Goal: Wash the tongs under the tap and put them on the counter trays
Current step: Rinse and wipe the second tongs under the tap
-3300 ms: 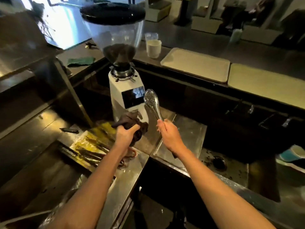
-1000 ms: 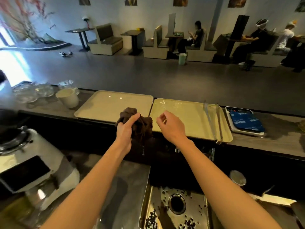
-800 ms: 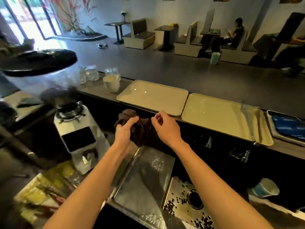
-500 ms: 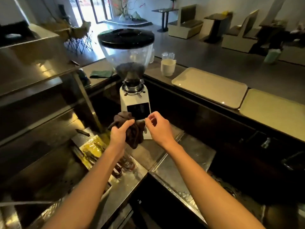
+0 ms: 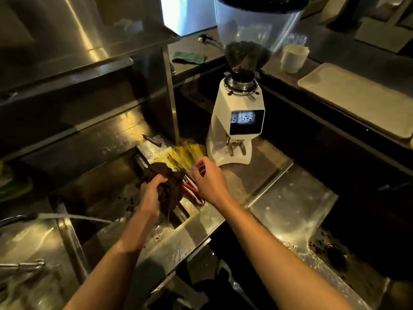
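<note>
Head view, left to right. Water runs from the tap (image 5: 20,219) at the near left into the sink (image 5: 107,198). Your left hand (image 5: 152,193) is clenched around a dark cloth (image 5: 169,186) over the sink's right edge. Just right of the cloth, red-handled utensils (image 5: 192,191) lie on the steel counter (image 5: 290,202); whether these are the tongs cannot be told, as the cloth covers part of them. Your right hand (image 5: 207,177) hovers above them, fingers loosely curled and holding nothing.

Risks, as judged: the wet cloth may drag across the utensils and knock them into the sink; dripping water makes the steel slippery for any pick-up; the white coffee grinder (image 5: 239,121) stands close behind your right hand and could be struck on the lift.

Further right, a white cup (image 5: 293,58) and a counter tray (image 5: 355,99) sit on the far ledge, well apart from your hands; the grinder stands partly between
</note>
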`<state>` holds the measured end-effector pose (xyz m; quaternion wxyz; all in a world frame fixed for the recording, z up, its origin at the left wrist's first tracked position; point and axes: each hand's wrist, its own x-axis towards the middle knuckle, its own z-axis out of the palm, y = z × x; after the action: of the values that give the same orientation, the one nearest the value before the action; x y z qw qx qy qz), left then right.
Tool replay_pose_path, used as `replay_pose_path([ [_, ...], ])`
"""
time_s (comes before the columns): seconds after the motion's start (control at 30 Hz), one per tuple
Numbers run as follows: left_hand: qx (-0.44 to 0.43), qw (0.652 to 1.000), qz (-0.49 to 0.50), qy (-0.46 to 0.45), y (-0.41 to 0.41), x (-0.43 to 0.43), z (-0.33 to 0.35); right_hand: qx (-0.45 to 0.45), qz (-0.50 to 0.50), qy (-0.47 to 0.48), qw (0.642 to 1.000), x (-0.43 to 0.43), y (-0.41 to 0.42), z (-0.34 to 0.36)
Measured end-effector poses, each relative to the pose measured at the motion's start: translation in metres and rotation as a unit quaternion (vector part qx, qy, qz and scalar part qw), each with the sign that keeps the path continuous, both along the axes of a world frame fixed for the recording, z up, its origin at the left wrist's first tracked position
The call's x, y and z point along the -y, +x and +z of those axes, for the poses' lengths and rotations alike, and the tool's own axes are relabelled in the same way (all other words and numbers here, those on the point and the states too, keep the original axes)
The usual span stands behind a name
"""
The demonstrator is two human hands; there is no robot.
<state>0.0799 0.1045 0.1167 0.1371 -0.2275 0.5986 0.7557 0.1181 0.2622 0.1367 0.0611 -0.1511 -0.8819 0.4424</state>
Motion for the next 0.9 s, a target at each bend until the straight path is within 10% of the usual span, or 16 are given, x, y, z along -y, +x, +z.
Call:
replay_pose_path([
  [0.63,0.105,0.994,0.026,-0.026,-0.064,-0.027,-0.076,0.256,0.083,0.180,0.946,-0.040,-0.129,-0.159],
  [0.9,0.090,0.994,0.057,-0.027,-0.073,-0.016,-0.084,0.201,0.097,0.161,0.961,-0.044,-0.128,-0.161],
])
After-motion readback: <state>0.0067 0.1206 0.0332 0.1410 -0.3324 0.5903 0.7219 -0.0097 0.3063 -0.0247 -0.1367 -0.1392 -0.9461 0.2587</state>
